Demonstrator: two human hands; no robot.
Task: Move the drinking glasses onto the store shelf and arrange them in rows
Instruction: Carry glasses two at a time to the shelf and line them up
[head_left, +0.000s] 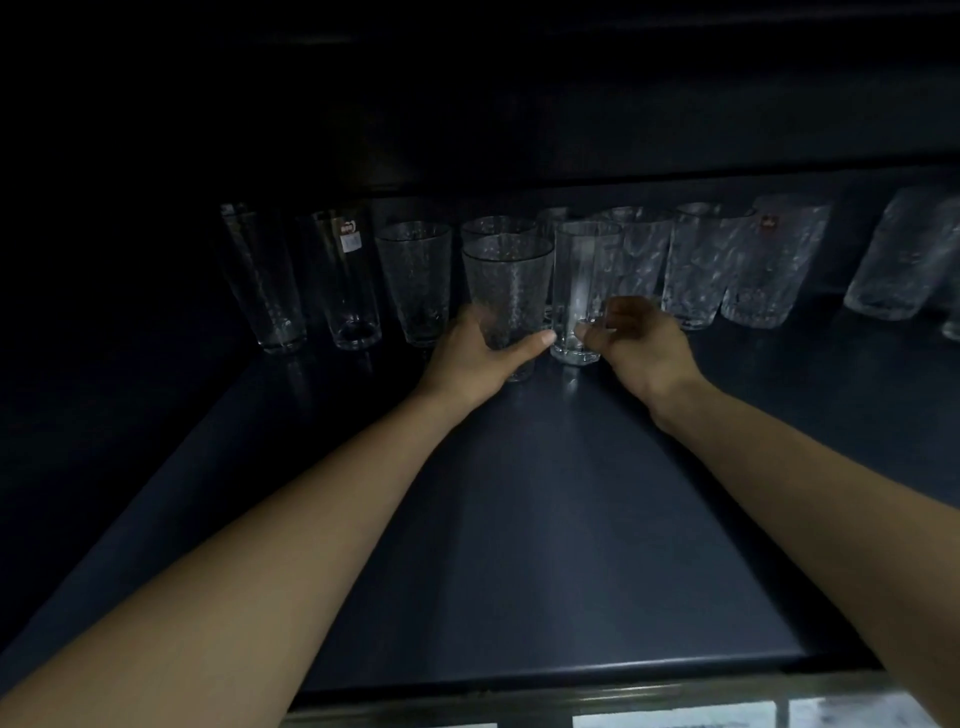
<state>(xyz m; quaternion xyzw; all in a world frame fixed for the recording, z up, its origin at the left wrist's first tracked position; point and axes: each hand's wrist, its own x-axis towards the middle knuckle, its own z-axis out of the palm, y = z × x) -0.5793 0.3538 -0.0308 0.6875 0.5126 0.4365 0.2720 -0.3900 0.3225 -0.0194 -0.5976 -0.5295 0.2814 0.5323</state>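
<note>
Placing: left hand (478, 358) clasps dimpled glass (506, 291); right hand's (636, 340) hold on plain glass (574, 291) unclear. Next, probably align with back row (415, 280).

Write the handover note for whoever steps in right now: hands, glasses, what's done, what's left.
Left hand: grips the textured glass low on its wall.
Right hand: holds the plain glass near its base.
Both glasses are upright and side by side on the dark shelf, just in front of the back row. I cannot tell whether the textured glass is fully set down.
Done: upright glasses line the back of the shelf, left to right.
Left: seat these two, release them, then build out the front row.
</note>
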